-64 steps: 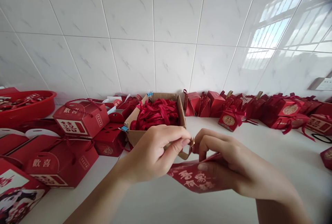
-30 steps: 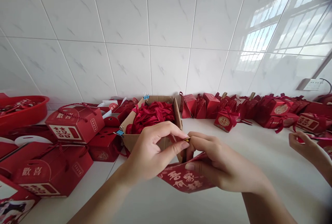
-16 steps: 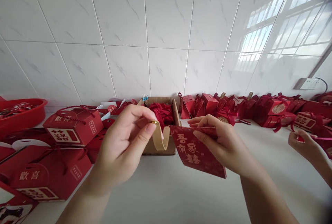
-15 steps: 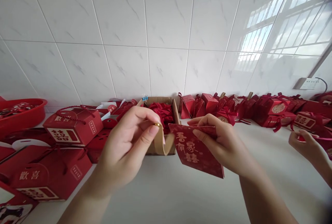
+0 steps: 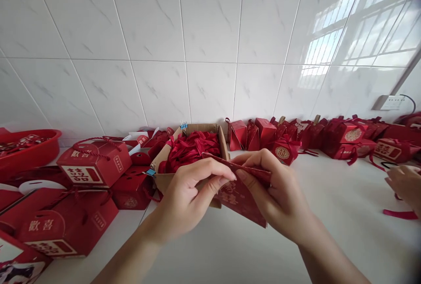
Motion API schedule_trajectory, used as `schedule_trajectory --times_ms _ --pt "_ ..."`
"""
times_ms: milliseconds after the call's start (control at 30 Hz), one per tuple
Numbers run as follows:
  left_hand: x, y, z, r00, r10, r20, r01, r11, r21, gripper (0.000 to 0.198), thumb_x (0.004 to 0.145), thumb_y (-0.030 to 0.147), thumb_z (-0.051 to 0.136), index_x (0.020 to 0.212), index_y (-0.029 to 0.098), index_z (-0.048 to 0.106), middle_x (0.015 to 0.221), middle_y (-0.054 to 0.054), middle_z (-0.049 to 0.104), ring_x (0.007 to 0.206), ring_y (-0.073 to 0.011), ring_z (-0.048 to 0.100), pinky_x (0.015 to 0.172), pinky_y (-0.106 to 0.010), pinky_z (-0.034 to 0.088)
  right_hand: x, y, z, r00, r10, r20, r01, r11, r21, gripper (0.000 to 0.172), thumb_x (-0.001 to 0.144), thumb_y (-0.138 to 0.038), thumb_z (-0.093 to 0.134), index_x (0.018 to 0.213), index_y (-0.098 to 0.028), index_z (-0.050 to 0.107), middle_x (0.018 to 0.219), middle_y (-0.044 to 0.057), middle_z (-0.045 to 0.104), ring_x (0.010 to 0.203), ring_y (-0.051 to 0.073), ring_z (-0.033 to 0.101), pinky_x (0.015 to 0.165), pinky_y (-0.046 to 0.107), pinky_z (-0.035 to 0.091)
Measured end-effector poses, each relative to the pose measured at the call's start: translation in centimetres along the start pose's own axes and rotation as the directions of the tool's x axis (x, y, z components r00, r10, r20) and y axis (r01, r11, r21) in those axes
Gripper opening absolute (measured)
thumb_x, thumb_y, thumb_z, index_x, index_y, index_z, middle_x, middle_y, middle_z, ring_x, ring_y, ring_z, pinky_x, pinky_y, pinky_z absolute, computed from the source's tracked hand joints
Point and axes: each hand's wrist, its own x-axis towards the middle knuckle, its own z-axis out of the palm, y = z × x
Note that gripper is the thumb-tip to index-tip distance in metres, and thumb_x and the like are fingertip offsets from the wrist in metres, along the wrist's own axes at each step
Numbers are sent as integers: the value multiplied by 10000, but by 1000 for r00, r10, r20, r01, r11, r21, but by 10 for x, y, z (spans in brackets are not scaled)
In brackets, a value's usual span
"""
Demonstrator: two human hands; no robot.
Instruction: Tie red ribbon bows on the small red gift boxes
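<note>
My right hand (image 5: 271, 187) pinches the upper edge of a flat, folded red gift box (image 5: 248, 207) between thumb and fingers. Gold Chinese characters are printed on the box's face, which tilts down toward me. Against its top edge, beside the right thumb, my left hand (image 5: 197, 196) is closed in a pinch. The gold ribbon seen in those left fingers a moment ago is now hidden by the hand and the box. Just behind both hands stands an open cardboard box (image 5: 160, 161) with a heap of red ribbons (image 5: 194, 148) inside.
Assembled red gift boxes (image 5: 95, 161) are stacked on the left, near a red basin (image 5: 49, 143). Several more red boxes (image 5: 345, 132) line the tiled wall at right. Another person's hand (image 5: 406, 185) is at the right edge, above a loose red ribbon (image 5: 399, 214).
My left hand has moved right, from beside the folded box to its top edge, and the gold ribbon has gone out of sight. The other person's hand has moved right and down.
</note>
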Motion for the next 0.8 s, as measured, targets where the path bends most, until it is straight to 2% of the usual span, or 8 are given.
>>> schedule_trajectory --times_ms 133,367,467,600,733,800 --pt "-1 0 1 1000 -18 18 18 1000 2 177 890 107 517 917 240 629 852 41 663 808 -84 646 791 -188 521 -1 0 2 999 -20 27 20 1000 3 125 886 -101 490 935 -214 502 977 36 661 876 147 643 718 231 516" --pt "1 4 -3 999 -28 -27 29 998 51 172 885 124 530 915 250 643 818 37 651 763 -81 625 722 -165 519 -2 2 4 999 8 54 -9 1000 28 146 901 -112 465 984 -215 527 984 51 661 859 155 645 703 250 529" --pt "0 6 -4 996 -79 -49 81 996 30 148 881 153 542 906 254 647 818 32 650 741 -91 619 692 -177 534 -1 0 3 998 12 59 -13 1000 10 125 906 -128 462 966 -217 527 986 57 665 852 162 646 700 263 529" --pt "0 7 -5 983 -174 -58 172 985 -33 104 885 220 540 907 250 638 787 24 620 655 -95 593 541 -170 538 -1 0 0 999 1 52 0 1000 -23 149 891 -110 467 973 -218 527 945 58 667 830 170 645 662 260 524" --pt "0 6 -6 982 -176 -68 177 984 1 101 890 225 532 911 242 629 817 16 622 696 -105 615 590 -189 551 -1 1 0 999 -9 45 10 999 -34 165 884 -97 471 983 -217 527 927 50 664 818 161 641 658 249 515" --pt "0 5 -6 991 -123 -53 126 990 56 112 893 191 522 917 240 620 839 17 634 708 -103 618 626 -197 545 -1 2 1 999 -11 43 12 1000 -28 159 887 -107 474 988 -217 529 939 50 661 828 159 638 665 247 513"
